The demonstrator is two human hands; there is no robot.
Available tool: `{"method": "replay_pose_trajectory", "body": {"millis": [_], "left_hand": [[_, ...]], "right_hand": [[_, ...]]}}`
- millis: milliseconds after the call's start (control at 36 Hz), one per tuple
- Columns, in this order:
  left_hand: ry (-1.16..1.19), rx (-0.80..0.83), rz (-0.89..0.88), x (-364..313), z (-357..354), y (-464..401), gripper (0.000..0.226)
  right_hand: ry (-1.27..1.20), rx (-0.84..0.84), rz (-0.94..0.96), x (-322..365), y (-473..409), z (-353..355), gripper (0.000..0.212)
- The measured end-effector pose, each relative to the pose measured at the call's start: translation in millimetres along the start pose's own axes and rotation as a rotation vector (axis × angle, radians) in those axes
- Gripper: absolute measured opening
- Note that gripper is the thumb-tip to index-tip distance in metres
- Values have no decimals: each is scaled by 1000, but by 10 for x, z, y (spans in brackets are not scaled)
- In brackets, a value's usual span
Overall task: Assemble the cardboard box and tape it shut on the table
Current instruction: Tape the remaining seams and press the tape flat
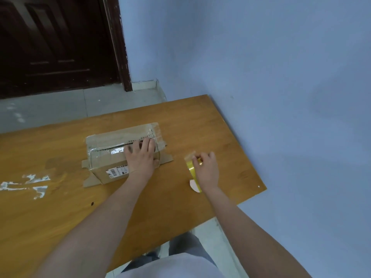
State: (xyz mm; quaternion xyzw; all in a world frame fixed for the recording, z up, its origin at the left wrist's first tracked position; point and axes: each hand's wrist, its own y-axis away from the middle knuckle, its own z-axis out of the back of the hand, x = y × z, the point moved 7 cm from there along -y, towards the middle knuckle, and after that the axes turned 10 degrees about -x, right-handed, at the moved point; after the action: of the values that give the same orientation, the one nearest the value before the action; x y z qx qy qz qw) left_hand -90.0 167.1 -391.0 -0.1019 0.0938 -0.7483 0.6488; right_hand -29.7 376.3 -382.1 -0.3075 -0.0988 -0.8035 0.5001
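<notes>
A small cardboard box [112, 157] lies on the wooden table [180, 207], its top flaps closed and covered with shiny clear tape. Side flaps stick out at its left and right ends. A white barcode label shows on its front face. My left hand [141, 155] rests flat on the right part of the box top, fingers spread. My right hand [206, 169] is to the right of the box, gripping a roll of yellowish tape [191, 167] that stands on the table. A short loose end of tape is pinched between its fingertips.
White scraps of tape residue [30, 183] mark the table at the left. The table's right end meets a blue wall [281, 97]. A dark wooden door [56, 43] and grey floor lie beyond the far edge.
</notes>
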Motion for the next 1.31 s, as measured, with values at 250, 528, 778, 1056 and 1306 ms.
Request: {"method": "replay_pose_trajectory", "body": {"millis": [250, 528, 778, 1056, 1306], "left_hand": [[-26, -3, -6, -35, 95, 36, 70], [-31, -112, 30, -60, 207, 0, 74], [-83, -129, 34, -71, 240, -32, 63], [-69, 115, 66, -73, 117, -48, 62], [49, 157, 3, 26, 121, -68, 70]], "right_hand": [[156, 74, 74, -149, -814, -74, 18], [312, 192, 172, -252, -898, -405, 16], [252, 412, 98, -460, -486, -942, 34], [258, 499, 68, -539, -462, -1000, 52], [294, 561, 59, -305, -617, -824, 66]]}}
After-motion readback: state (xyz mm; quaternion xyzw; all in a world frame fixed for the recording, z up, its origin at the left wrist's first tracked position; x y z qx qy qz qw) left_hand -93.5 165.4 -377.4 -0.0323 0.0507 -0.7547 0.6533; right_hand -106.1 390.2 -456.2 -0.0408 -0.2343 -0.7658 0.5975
